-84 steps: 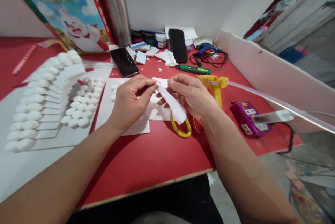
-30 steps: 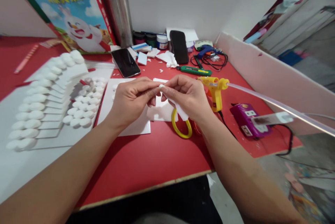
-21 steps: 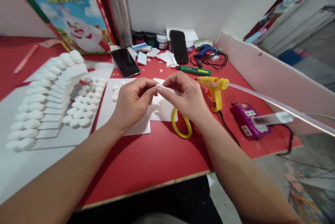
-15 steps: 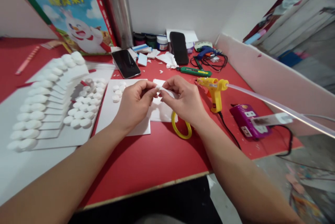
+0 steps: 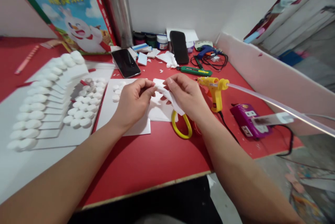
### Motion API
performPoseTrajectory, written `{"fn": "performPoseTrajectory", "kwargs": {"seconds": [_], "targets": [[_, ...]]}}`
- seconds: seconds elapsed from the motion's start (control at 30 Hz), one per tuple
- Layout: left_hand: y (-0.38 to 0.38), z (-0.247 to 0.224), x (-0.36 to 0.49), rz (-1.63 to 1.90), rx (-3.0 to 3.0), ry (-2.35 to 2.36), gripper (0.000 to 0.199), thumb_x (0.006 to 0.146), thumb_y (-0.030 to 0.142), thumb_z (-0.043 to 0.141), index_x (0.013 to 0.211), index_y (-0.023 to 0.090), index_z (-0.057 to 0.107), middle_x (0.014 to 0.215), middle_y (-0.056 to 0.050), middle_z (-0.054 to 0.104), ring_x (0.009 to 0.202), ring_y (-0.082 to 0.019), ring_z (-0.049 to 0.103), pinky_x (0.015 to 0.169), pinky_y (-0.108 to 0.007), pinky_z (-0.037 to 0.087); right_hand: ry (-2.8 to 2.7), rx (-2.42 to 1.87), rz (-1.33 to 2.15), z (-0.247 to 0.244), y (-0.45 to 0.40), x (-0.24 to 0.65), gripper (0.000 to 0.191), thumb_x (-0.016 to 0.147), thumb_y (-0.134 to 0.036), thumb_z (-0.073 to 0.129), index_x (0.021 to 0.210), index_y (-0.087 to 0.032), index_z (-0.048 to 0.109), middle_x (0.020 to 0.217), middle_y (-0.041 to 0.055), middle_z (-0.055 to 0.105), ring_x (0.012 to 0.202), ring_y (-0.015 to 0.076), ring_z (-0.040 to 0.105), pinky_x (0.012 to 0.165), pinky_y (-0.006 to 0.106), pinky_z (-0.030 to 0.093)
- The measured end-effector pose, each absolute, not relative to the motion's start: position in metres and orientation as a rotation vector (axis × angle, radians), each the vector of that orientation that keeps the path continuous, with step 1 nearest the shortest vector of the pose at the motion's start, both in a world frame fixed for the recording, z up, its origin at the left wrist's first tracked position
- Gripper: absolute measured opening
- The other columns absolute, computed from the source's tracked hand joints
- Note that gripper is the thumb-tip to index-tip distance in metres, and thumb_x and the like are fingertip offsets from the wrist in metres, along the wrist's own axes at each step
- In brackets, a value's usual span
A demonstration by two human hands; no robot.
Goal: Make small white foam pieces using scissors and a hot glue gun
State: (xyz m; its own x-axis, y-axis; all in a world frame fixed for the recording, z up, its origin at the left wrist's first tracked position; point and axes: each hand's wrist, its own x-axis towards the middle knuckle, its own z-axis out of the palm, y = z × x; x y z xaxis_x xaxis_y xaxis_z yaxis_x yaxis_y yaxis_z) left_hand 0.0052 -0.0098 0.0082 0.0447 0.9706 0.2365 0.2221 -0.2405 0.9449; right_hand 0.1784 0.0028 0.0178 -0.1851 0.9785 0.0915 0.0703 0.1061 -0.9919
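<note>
A narrow white paper strip (image 5: 176, 103) curves between my two hands over the middle of the table. My left hand (image 5: 134, 103) pinches its far end between thumb and fingertips. Along the strip lies my right hand (image 5: 187, 93), its thumb above and fingers curled beneath; the strip's loose end hangs down beside the palm. White paper pieces (image 5: 163, 114) lie under the hands. To the left is a white sheet (image 5: 110, 112) with several small white round pads (image 5: 116, 97), partly hidden by my left hand. A yellow ring-shaped handle (image 5: 182, 135) rests below my right hand.
On the left, white cards (image 5: 53, 125) carry rows of white discs (image 5: 33, 124). Right of my hands stand a yellow glue gun (image 5: 216, 94) with a long clear glue stick (image 5: 274, 106) and a purple box (image 5: 248, 121). Behind are a phone (image 5: 126, 63), a green cutter (image 5: 195, 71) and a steel flask (image 5: 119, 14).
My right hand has shifted slightly and its thumb has lifted from the left fingertips. More of the strip now shows, its loose end bent down toward the yellow ring.
</note>
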Motion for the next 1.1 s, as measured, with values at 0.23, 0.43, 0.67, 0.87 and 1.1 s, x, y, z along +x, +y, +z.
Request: {"fn": "performPoseTrajectory", "kwargs": {"seconds": [0.23, 0.43, 0.67, 0.87, 1.1], "targets": [[-0.011, 0.011, 0.006, 1.235, 1.642, 1.286, 0.010, 0.092, 0.022, 0.065, 0.085, 0.017, 0.070, 0.081, -0.002, 0.071, 0.070, -0.012, 0.060, 0.066, -0.025, 0.046, -1.343, -1.053, 1.537, 0.019, 0.001, 0.178, 0.021, 0.089, -0.032, 0.076, 0.085, -0.016, 0.063, 0.069, -0.0014, 0.068, 0.050, 0.0053, 0.052, 0.047, 0.019, 0.036], [-0.011, 0.007, 0.008, 1.259, 1.539, 1.271, 0.008, 0.090, 0.023, 0.069, 0.087, 0.016, 0.073, 0.078, -0.002, 0.072, 0.064, -0.011, 0.058, 0.060, -0.024, 0.045, -1.422, -1.160, 1.371, 0.023, 0.001, 0.177, 0.025, 0.081, -0.030, 0.084, 0.083, -0.016, 0.063, 0.065, -0.0028, 0.066, 0.053, 0.0068, 0.051, 0.050, 0.021, 0.034], [-0.016, 0.006, 0.014, 1.325, 1.635, 1.331, 0.010, 0.091, 0.024, 0.069, 0.092, 0.017, 0.075, 0.079, -0.002, 0.074, 0.067, -0.014, 0.063, 0.064, -0.027, 0.050, -1.469, -1.307, 1.071, 0.022, -0.001, 0.171, 0.020, 0.078, -0.023, 0.079, 0.069, -0.017, 0.062, 0.055, -0.0018, 0.064, 0.049, 0.0081, 0.048, 0.046, 0.022, 0.030], [-0.018, 0.005, 0.014, 1.503, 2.124, 1.378, 0.012, 0.096, 0.021, 0.063, 0.092, 0.017, 0.073, 0.084, -0.005, 0.073, 0.078, -0.018, 0.066, 0.075, -0.031, 0.052, -1.339, -1.149, 1.129, 0.022, -0.009, 0.164, 0.019, 0.081, -0.028, 0.077, 0.073, -0.018, 0.064, 0.061, -0.0001, 0.069, 0.050, 0.0094, 0.056, 0.048, 0.023, 0.035], [-0.022, 0.000, 0.015, 1.516, 2.327, 1.269, 0.023, 0.102, 0.019, 0.054, 0.110, 0.017, 0.075, 0.094, -0.008, 0.077, 0.084, -0.019, 0.070, 0.080, -0.032, 0.056, -1.368, -1.050, 1.120, 0.021, -0.008, 0.170, 0.026, 0.080, -0.036, 0.082, 0.078, -0.019, 0.063, 0.066, 0.0009, 0.072, 0.060, 0.0139, 0.067, 0.057, 0.026, 0.048]]}}
